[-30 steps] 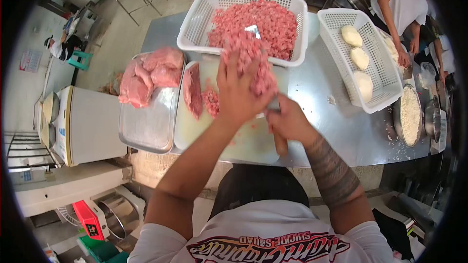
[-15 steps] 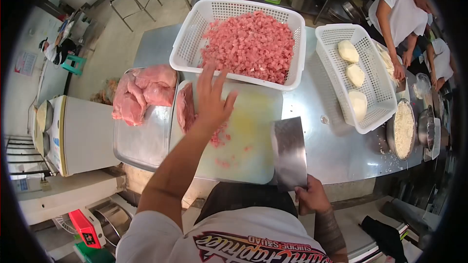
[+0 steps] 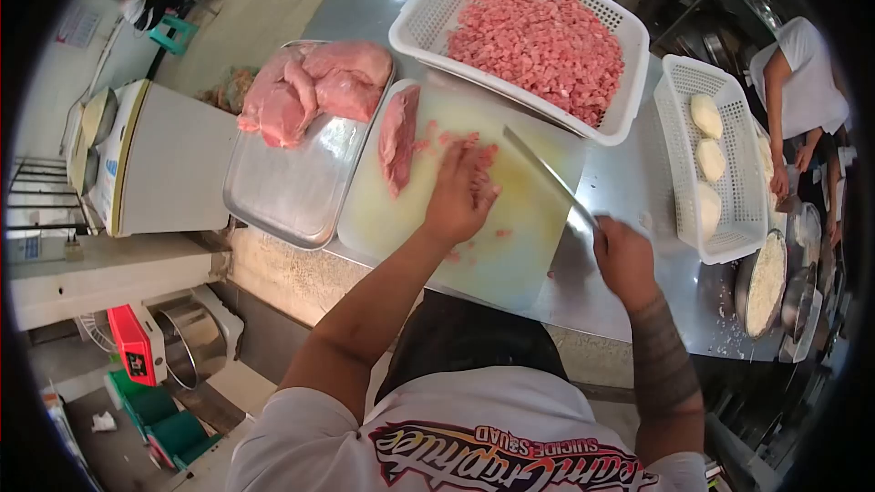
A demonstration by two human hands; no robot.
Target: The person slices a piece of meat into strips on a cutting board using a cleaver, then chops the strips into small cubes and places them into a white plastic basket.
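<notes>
My left hand (image 3: 458, 193) is on the cutting board (image 3: 529, 269), fingers drawn together and curled over small pieces of raw meat (image 3: 485, 162). In my right hand (image 3: 625, 260) is the handle of a cleaver (image 3: 550, 173). Its blade is turned nearly edge-on and reaches over the right part of the board, its tip a little right of my left fingers. A long strip of raw meat (image 3: 397, 138) lies on the board to the left. Scattered meat bits lie around my left hand.
A white perforated basket (image 3: 410, 27) of diced meat (image 3: 538, 50) stands beyond the board. Large meat pieces (image 3: 314, 87) lie on a metal tray (image 3: 278, 205) at left. At right, another basket (image 3: 679, 146) holds pale peeled vegetables (image 3: 709, 159). A co-worker (image 3: 802, 82) stands beyond it.
My left hand has come down from near the basket's edge onto the meat pieces. My right hand has raised the cleaver from the board's near right corner and turned it edge-on. The view has shifted.
</notes>
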